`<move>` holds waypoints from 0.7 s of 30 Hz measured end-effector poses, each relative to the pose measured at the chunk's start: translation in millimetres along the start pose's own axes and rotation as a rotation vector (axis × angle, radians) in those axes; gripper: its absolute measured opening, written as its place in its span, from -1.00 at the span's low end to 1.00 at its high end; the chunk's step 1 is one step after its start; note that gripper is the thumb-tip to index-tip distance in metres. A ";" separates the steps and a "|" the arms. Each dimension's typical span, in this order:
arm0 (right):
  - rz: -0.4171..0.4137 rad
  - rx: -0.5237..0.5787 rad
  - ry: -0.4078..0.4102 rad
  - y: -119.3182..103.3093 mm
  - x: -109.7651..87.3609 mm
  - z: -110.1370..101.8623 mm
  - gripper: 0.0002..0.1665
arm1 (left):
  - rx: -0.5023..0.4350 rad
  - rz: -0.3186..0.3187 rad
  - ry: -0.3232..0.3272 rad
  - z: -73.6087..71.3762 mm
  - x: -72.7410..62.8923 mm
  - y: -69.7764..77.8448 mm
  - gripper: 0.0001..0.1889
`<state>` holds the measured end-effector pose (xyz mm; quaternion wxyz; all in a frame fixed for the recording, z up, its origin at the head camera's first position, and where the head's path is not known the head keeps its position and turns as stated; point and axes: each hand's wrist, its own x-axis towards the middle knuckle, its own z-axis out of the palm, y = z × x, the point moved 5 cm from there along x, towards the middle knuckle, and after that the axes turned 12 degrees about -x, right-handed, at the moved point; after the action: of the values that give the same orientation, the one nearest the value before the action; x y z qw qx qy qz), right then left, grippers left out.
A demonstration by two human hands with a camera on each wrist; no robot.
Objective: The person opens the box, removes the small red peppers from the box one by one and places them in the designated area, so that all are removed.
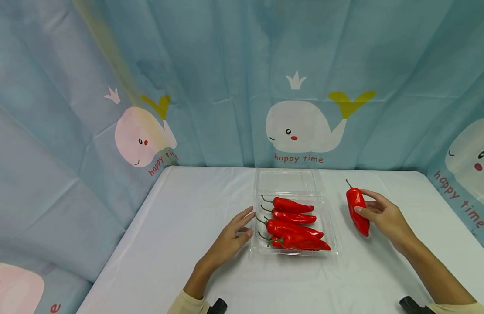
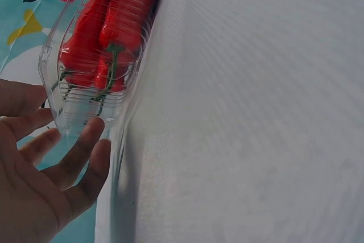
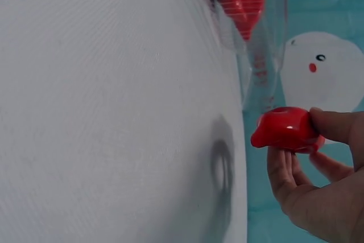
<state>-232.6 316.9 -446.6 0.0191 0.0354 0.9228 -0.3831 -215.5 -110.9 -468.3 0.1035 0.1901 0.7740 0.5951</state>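
Note:
Between thumb and fingers my right hand (image 1: 388, 218) holds a red pepper (image 1: 356, 209), its green stem pointing away from me, to the right of the clear plastic box. In the right wrist view the same pepper (image 3: 287, 130) is seen end-on, raised above the tabletop. The clear plastic box (image 1: 332, 235) contains several red peppers (image 1: 294, 229), lying sideways with their stems to the left. At the box's left side my left hand (image 1: 229, 242) has its fingers spread loosely, fingertips right at the wall; the left wrist view shows the fingers (image 2: 85, 146) beside that wall.
The box's clear lid (image 1: 288, 181) lies folded back toward the far edge of the white-covered table (image 1: 179, 218). Behind the table hangs a blue curtain (image 1: 226, 87) printed with whales, also along both sides.

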 end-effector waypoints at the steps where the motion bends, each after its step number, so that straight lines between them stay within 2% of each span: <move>1: 0.002 -0.004 -0.002 1.6 0.6 0.0 -0.07 | -0.001 0.001 0.000 0.0 0.2 0.0 -0.43; 21: 0.038 -0.058 -0.084 23.6 10.6 2.2 -0.08 | 0.004 0.003 -0.003 -0.5 0.3 0.0 -0.43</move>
<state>-241.2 332.5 -465.5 0.0663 0.0361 0.9310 -0.3570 -216.0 -111.2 -468.1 0.1034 0.1923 0.7748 0.5933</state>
